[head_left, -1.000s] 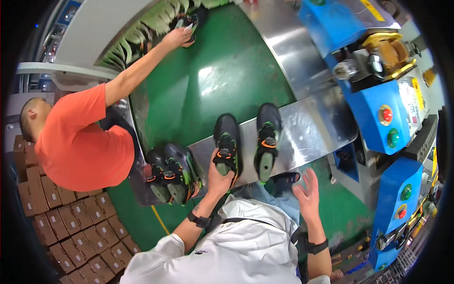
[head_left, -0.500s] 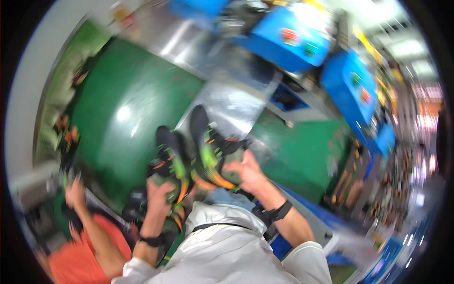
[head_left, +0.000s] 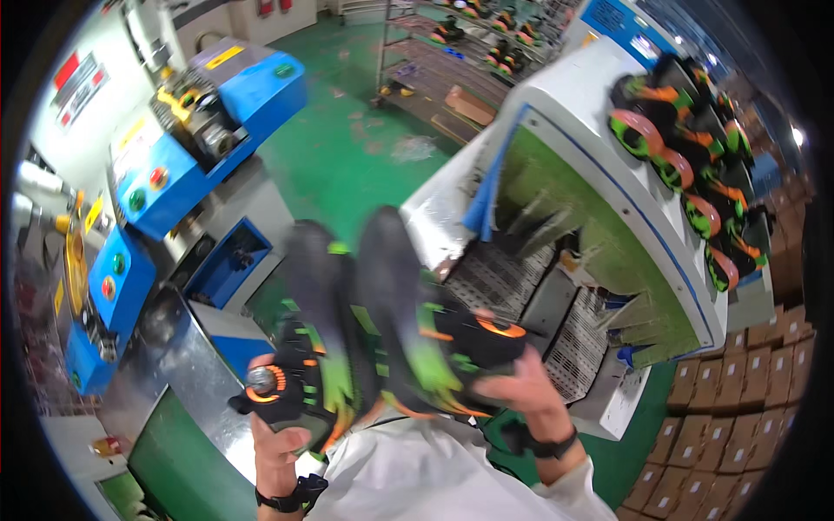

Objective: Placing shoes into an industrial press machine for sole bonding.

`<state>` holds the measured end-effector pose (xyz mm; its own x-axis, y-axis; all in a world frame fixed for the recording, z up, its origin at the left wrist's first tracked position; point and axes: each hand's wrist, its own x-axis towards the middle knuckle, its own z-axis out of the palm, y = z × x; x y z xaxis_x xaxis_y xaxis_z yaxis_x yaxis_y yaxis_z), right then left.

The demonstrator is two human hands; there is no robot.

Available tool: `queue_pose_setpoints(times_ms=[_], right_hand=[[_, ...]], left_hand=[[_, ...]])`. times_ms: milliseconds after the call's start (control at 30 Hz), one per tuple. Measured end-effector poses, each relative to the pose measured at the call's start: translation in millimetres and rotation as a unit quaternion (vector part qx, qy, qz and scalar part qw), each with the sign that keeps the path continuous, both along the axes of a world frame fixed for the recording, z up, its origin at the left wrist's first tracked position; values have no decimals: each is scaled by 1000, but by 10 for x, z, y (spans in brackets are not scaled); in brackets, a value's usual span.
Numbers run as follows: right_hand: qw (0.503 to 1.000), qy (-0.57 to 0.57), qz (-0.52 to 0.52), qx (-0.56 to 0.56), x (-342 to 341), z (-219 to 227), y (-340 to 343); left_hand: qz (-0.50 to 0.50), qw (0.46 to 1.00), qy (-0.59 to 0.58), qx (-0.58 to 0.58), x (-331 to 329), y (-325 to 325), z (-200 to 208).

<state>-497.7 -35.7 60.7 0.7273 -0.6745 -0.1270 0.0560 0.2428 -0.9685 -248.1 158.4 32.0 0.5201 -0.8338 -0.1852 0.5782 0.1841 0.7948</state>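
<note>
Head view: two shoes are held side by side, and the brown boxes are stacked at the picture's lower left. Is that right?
Not quite: the head view shows the brown boxes stacked at its lower right. The two shoes are indeed held side by side.

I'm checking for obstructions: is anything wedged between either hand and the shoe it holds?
Nothing visible is: the left hand directly grips the left shoe, and the right hand directly grips the right shoe.

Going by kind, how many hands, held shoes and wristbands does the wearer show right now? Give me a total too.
Hands: 2
Held shoes: 2
Black wristbands: 2
Total: 6
</note>
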Motion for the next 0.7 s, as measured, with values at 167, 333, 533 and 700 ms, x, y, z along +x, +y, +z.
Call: queue_pose_setpoints(times_ms=[167, 333, 533, 700], right_hand=[[954, 35, -297, 21, -1461, 296, 361], [737, 290, -584, -176, -1736, -129, 288], [757, 312, -551, -163, -1719, -257, -294], [730, 316, -567, -214, -1799, -331, -316]], left_hand=[[-282, 949, 131, 57, -541, -948, 343], [-396, 913, -39, 86, -1079, -1858, 510], [-413, 810, -407, 90, -1564, -3082, 214], [-240, 863, -437, -76, -1526, -2735, -96]])
